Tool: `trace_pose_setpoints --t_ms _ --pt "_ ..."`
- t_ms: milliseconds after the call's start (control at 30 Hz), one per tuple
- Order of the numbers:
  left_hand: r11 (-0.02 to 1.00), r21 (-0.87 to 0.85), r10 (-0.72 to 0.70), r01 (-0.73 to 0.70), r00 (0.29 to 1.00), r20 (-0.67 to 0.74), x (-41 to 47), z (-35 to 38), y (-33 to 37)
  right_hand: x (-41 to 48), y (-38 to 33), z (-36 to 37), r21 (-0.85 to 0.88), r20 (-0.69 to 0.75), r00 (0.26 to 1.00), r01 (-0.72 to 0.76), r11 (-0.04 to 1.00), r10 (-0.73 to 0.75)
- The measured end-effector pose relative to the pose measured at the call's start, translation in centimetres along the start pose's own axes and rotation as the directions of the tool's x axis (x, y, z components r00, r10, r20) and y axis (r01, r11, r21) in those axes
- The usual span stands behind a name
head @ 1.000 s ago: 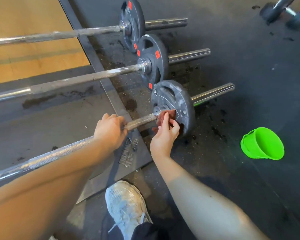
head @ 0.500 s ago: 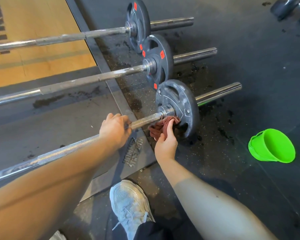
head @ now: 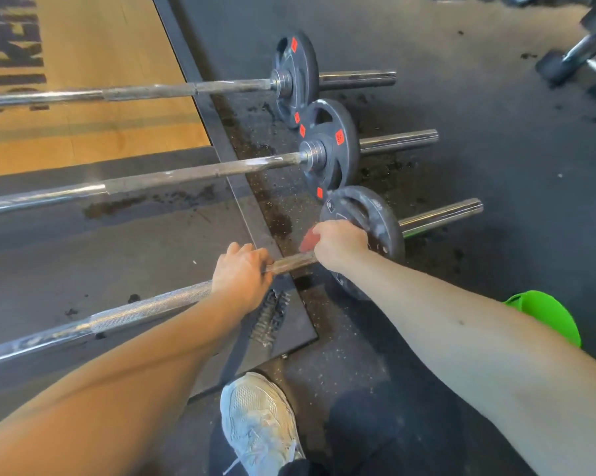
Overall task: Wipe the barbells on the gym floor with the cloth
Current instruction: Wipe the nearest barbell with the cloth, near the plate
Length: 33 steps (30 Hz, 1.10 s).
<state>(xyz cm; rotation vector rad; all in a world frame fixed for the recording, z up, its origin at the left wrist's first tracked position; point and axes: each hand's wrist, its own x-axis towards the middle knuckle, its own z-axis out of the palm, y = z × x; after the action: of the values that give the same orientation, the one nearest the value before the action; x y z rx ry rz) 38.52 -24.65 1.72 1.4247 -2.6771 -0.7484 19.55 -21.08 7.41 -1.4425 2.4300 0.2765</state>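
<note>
My left hand [head: 241,274] is wrapped round the shaft of the nearest barbell [head: 145,309], with the fingers curled over the top, at the spot where the bright knurled steel gives way to a dull brown stretch. My right hand [head: 339,243] sits just to the right on the same bar, against the inner face of its grey weight plate [head: 382,218]. It is clenched on the red-brown cloth [head: 309,240]. Only a corner of the cloth shows, at the left of my knuckles, so I cannot tell how much of it is touching the bar or the plate. The chrome sleeve of this bar sticks out to the right past the plate.

Beyond it the middle barbell [head: 186,175] and the far barbell [head: 172,91] lie parallel to it. Each carries a black plate with orange-red labels at its right end. All three rest on the dark rubber gym floor [head: 495,166], which has dark speckled patches around the plates. Their shafts run left over a lifting platform with a wooden panel [head: 100,63] at the far left.

A bright green plastic container [head: 547,317] lies on the floor at the near right, partly hidden by my right forearm. My pale trainer [head: 258,424] is planted near me, between my arms. Dumbbells [head: 578,53] lie at the far right.
</note>
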Motion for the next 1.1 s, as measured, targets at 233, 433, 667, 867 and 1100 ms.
trace_pose_setpoints --t_ms 233,433,667,867,1100 --pt "0.997 -0.016 0.075 -0.076 0.995 -0.072 0.2 0.5 -1.1 1.0 -3.6 0.8 0.429 0.095 0.995 -0.031 0.903 -0.011" --pt "0.993 -0.049 0.093 -0.104 0.977 -0.190 -1.0 0.8 -2.9 -4.2 -0.2 6.1 0.494 -0.341 0.939 0.133 0.859 0.051" --pt "0.998 -0.034 0.039 -0.046 0.979 -0.199 -2.9 -0.2 -4.4 -6.7 -4.5 10.0 0.469 -0.361 0.922 0.311 0.827 -0.141" --pt "1.000 0.026 0.000 0.003 0.992 -0.128 -3.6 -1.0 -5.7 -5.0 -2.6 8.8 0.549 -0.272 0.945 -0.003 0.836 0.182" --pt "0.998 -0.035 -0.057 0.053 0.994 -0.097 -3.0 -1.2 -5.6 -4.5 -2.9 7.2 0.371 -0.297 0.955 0.128 0.920 -0.012"
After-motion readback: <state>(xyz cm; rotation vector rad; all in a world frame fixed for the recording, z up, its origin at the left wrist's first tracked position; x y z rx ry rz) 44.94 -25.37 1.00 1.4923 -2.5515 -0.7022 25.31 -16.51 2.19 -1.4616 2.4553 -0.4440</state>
